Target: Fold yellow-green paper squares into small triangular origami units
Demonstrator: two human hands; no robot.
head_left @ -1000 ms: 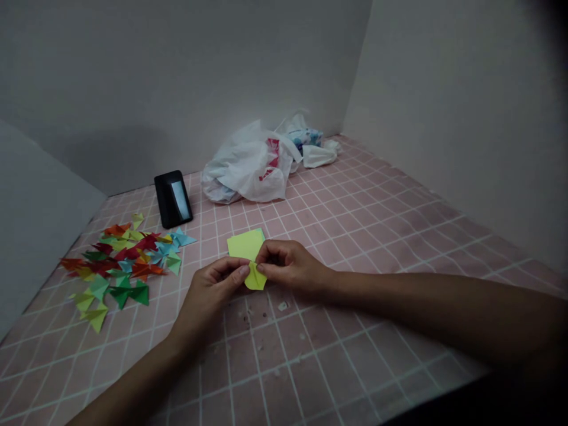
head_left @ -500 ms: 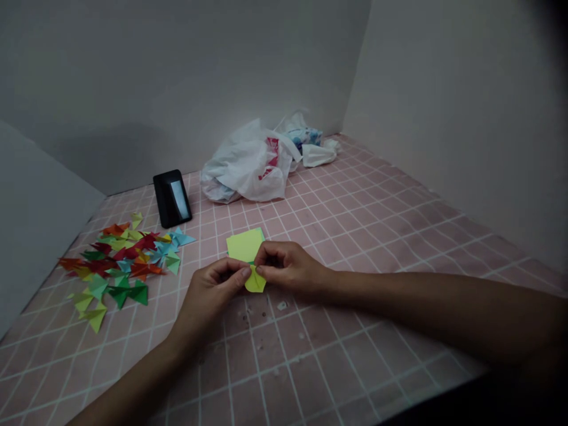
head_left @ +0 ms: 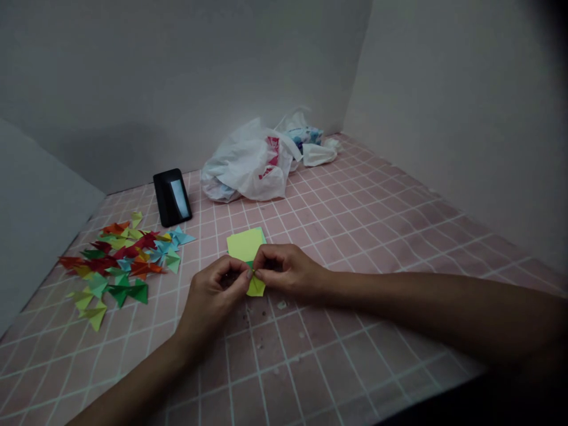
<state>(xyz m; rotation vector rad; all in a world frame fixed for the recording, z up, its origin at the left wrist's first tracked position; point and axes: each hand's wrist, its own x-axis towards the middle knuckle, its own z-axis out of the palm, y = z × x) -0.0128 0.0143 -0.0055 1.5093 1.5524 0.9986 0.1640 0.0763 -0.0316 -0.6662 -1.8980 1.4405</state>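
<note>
Between my fingertips is a small yellow folded paper (head_left: 256,287), creased down its middle. My left hand (head_left: 217,288) pinches its upper left side with thumb and forefinger. From the other side my right hand (head_left: 286,271) pinches the top, its thumb close to the left thumb. The fingers hide the paper's upper part. Just beyond the hands lies a stack of square paper sheets (head_left: 245,244), pale yellow on top, with green edges showing underneath.
At the left lies a pile of folded paper cranes (head_left: 128,248) in several colours. A black phone (head_left: 172,198) rests behind them. Farther back are a white plastic bag (head_left: 248,163), a blue-and-white packet (head_left: 308,136) and a crumpled white tissue (head_left: 319,154). A pink checked cloth (head_left: 377,236) covers the table.
My fingertips have drawn closer together over the yellow paper, and its lower end sits slightly lower. The left hand has shifted a little. The stack and cranes stay put.
</note>
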